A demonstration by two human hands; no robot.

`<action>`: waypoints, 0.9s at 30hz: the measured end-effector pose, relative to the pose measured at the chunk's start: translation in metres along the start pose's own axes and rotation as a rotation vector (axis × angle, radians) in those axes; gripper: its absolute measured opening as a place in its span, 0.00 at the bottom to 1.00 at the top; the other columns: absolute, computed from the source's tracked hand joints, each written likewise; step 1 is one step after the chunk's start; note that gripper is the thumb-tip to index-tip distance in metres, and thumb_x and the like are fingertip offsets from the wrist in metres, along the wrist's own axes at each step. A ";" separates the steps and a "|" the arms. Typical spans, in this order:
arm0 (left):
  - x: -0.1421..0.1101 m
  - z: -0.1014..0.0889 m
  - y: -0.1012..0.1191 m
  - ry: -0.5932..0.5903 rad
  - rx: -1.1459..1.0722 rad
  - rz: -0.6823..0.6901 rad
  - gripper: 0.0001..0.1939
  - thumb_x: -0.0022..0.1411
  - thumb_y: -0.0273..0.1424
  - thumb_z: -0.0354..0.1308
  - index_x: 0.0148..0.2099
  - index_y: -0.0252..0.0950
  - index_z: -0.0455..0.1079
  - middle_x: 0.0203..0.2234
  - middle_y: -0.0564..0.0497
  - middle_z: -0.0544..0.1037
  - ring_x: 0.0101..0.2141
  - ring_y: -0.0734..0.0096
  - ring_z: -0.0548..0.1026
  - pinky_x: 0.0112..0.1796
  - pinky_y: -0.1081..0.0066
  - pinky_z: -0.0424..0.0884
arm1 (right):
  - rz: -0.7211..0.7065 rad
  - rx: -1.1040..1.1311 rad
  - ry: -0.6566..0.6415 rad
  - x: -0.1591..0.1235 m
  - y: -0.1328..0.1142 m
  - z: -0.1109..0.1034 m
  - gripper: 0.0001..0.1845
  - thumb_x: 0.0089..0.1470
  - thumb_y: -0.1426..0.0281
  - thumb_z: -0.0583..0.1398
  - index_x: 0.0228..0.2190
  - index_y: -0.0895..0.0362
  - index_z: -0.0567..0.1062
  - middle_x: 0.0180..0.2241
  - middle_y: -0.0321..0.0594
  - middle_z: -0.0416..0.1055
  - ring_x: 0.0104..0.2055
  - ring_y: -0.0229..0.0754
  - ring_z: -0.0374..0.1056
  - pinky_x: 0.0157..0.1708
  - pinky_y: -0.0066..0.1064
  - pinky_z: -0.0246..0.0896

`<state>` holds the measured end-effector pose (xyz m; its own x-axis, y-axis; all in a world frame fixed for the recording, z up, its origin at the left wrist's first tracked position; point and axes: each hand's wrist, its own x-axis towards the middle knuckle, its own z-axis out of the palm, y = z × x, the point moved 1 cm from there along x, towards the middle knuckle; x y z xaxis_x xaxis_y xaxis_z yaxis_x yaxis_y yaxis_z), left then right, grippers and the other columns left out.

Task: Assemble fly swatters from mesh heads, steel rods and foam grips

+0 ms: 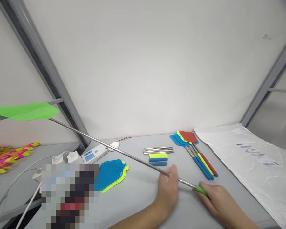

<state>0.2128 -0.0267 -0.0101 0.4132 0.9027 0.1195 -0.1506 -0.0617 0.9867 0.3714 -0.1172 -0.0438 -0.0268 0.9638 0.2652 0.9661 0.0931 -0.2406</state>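
Note:
A green fly swatter with a long extended metal rod stretches from the far left down to the lower right. My left hand is closed around the rod, in its lower half. Closed on the green handle is my right hand, which hides most of the handle. Behind my left hand lie several metal rods, yellow handle sleeves and blue handle sleeves. Loose blue and yellow swatter heads are stacked left of my hands.
Several whole swatters in blue, yellow and red lie fanned at the back right. A white plastic bag covers the right side. Left are a power strip, white cables, a blurred-out patch and bright pink-yellow items.

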 end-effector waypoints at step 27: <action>0.012 -0.004 -0.006 -0.134 0.124 -0.001 0.25 0.65 0.51 0.43 0.23 0.37 0.54 0.17 0.57 0.54 0.22 0.74 0.55 0.25 0.71 0.53 | 0.149 0.072 0.002 0.022 -0.031 -0.002 0.17 0.63 0.65 0.48 0.23 0.53 0.61 0.20 0.35 0.71 0.22 0.41 0.68 0.22 0.30 0.42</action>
<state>0.2156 -0.0135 -0.0148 0.5307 0.8384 0.1242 -0.0421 -0.1202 0.9919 0.3417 -0.0991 -0.0288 0.1156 0.9678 0.2237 0.9385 -0.0327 -0.3436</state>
